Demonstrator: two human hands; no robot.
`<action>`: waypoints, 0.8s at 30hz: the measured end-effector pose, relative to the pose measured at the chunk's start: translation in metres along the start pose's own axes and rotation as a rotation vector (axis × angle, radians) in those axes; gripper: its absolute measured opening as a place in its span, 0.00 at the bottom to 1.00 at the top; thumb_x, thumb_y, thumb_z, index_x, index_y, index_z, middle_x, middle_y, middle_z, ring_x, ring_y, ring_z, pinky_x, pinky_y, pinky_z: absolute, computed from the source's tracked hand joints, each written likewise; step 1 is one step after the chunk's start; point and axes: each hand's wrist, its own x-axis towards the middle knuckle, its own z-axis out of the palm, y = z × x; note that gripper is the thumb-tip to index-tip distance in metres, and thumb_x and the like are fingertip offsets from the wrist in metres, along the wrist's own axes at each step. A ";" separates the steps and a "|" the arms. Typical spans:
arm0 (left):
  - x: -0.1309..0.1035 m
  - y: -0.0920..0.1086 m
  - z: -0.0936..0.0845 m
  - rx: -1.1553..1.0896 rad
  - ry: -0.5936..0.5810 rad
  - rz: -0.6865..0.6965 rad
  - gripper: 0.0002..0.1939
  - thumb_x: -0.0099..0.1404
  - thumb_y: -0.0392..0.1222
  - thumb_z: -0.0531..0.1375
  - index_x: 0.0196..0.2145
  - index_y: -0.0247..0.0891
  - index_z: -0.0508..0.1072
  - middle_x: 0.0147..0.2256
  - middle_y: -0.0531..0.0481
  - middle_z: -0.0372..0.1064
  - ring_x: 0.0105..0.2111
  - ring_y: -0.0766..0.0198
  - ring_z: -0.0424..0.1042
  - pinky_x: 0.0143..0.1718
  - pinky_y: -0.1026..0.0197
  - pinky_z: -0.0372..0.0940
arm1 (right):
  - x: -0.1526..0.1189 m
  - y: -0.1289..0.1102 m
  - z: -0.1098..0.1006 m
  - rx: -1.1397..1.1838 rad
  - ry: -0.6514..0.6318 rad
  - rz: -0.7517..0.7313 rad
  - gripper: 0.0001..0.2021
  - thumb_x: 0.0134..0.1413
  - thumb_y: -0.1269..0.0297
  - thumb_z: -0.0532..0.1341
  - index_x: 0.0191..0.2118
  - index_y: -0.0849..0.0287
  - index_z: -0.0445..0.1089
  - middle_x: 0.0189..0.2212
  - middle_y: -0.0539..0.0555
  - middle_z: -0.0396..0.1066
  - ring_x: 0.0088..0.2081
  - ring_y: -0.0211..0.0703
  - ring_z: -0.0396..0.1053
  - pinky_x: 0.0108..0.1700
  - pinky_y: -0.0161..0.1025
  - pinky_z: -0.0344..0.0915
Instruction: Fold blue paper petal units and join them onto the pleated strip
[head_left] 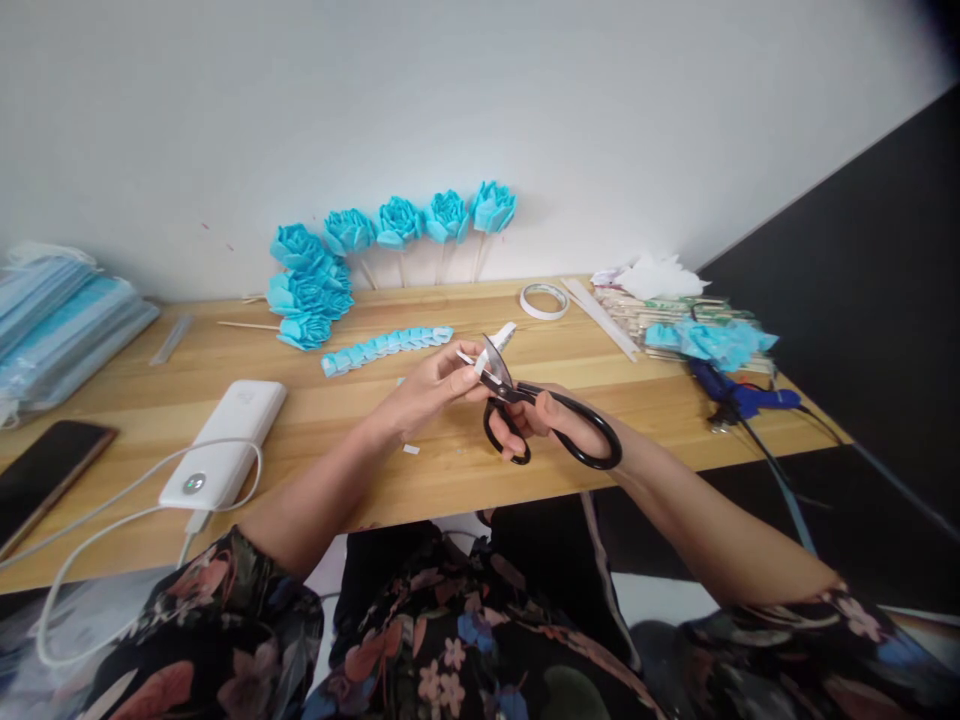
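Black-handled scissors (551, 412) are in my right hand (541, 415), the fingers through and around the loops. Their parted blades straddle a narrow white strip (481, 362). My left hand (442, 383) pinches that strip between thumb and fingers, right beside the blades. A further white piece (502, 340) shows just beyond the blades; I cannot tell whether it joins the strip. Behind my left hand lies a row of folded blue and white petals (386, 347). A small white scrap (411, 450) rests on the table near my left wrist.
Blue paper flowers (400, 222) on sticks lean along the wall, with more piled at left (307, 290). A tape roll (544, 301), a blue glue gun (742, 395) and a stack of sticks lie right. A corded power bank (225, 445), phone (52, 475) and face masks (67, 325) lie left.
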 end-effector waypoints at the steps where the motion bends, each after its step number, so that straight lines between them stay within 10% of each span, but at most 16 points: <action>1: 0.000 -0.002 -0.001 0.004 0.000 0.000 0.28 0.56 0.63 0.67 0.44 0.38 0.70 0.45 0.43 0.72 0.46 0.56 0.72 0.53 0.51 0.63 | 0.002 0.000 0.001 0.001 0.009 -0.006 0.32 0.62 0.35 0.48 0.47 0.63 0.67 0.29 0.51 0.63 0.28 0.36 0.62 0.37 0.42 0.71; 17: 0.000 -0.004 0.000 0.002 -0.022 0.028 0.27 0.59 0.60 0.67 0.47 0.38 0.73 0.45 0.43 0.72 0.49 0.55 0.71 0.58 0.49 0.60 | 0.003 -0.002 0.007 -0.041 0.156 -0.021 0.26 0.65 0.41 0.51 0.30 0.61 0.66 0.21 0.46 0.59 0.21 0.32 0.58 0.28 0.36 0.66; 24: 0.002 -0.005 -0.007 0.091 0.009 0.000 0.17 0.61 0.54 0.67 0.39 0.38 0.77 0.34 0.50 0.72 0.39 0.63 0.71 0.49 0.56 0.63 | -0.001 -0.012 0.011 -0.032 0.310 -0.011 0.24 0.61 0.44 0.59 0.45 0.64 0.72 0.19 0.42 0.55 0.16 0.28 0.49 0.19 0.32 0.56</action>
